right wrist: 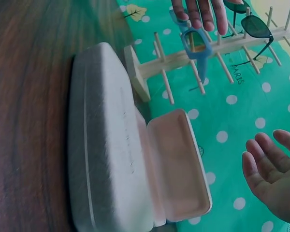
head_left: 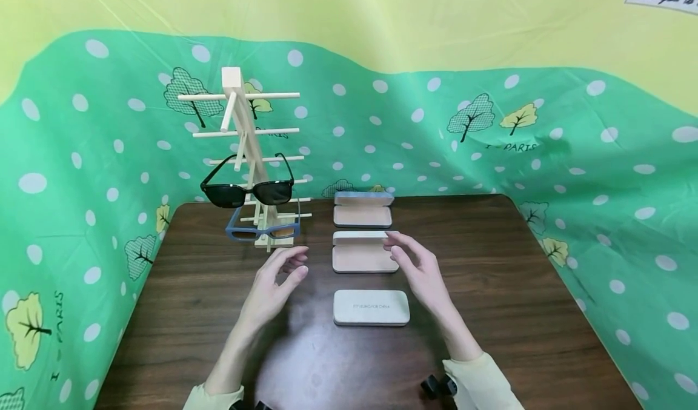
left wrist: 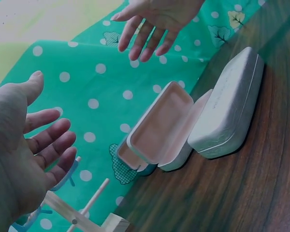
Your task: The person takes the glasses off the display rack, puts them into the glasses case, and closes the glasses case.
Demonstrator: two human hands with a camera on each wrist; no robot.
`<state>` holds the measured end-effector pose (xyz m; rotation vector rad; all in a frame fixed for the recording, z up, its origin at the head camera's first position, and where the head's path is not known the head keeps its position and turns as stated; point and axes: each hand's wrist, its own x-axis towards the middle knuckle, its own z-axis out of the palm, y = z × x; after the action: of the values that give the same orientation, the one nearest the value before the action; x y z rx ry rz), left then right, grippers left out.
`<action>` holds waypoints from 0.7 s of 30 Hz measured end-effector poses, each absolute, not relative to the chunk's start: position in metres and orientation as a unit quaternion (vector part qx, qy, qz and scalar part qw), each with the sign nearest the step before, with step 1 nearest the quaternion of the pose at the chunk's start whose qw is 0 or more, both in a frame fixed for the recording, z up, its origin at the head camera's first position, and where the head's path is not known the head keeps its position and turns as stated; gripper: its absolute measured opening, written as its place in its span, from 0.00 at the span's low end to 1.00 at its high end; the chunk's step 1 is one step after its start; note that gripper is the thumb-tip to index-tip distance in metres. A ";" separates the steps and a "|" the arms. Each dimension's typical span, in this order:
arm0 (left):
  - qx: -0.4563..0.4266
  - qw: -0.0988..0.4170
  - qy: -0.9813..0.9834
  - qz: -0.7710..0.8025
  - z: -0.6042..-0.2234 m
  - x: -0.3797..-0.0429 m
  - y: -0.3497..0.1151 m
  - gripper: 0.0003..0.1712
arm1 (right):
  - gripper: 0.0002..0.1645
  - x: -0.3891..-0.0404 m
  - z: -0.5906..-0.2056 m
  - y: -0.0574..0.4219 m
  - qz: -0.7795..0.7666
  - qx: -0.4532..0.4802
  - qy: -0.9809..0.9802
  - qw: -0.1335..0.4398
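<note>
My left hand [head_left: 277,284] hovers over the table in front of the wooden glasses rack, its fingers loosely bent around nothing. My right hand [head_left: 418,271] is held out at the right end of an open white glasses case [head_left: 364,258], its fingertips overlapping the lid's corner in the head view. Nearer to me lies a closed white glasses case [head_left: 371,307] with small lettering on top. Behind both, a blue-lidded glasses case [head_left: 362,216] stands open. The linings of both open cases are pale pink and bare.
On the left the wooden rack [head_left: 251,146] rises with pegs sticking out. Black sunglasses [head_left: 248,193] hang on it, with blue-framed glasses [head_left: 263,233] just below. A green and yellow patterned cloth [head_left: 414,137] stands behind the dark wooden table [head_left: 523,313].
</note>
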<state>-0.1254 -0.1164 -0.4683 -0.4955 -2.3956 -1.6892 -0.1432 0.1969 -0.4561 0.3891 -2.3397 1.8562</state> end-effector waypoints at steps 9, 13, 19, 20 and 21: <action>-0.157 0.090 -0.800 -0.571 -0.457 -0.127 -0.124 0.20 | 0.21 -0.149 -0.445 0.180 0.613 0.139 -0.775 0.061; -0.159 0.099 -0.798 -0.573 -0.453 -0.128 -0.127 0.19 | 0.22 -0.151 -0.439 0.172 0.617 0.141 -0.772 0.052; -0.151 0.103 -0.800 -0.572 -0.448 -0.127 -0.133 0.19 | 0.21 -0.154 -0.433 0.160 0.614 0.149 -0.773 0.047; -0.151 0.104 -0.799 -0.573 -0.448 -0.127 -0.134 0.19 | 0.21 -0.154 -0.432 0.158 0.615 0.151 -0.773 0.047; -0.152 0.106 -0.797 -0.574 -0.447 -0.127 -0.135 0.19 | 0.21 -0.155 -0.431 0.156 0.616 0.152 -0.772 0.046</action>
<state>-0.1272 -0.1349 -0.4469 -0.4471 -2.3483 -1.6914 -0.1550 0.1560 -0.4308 0.4640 -2.3548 1.8801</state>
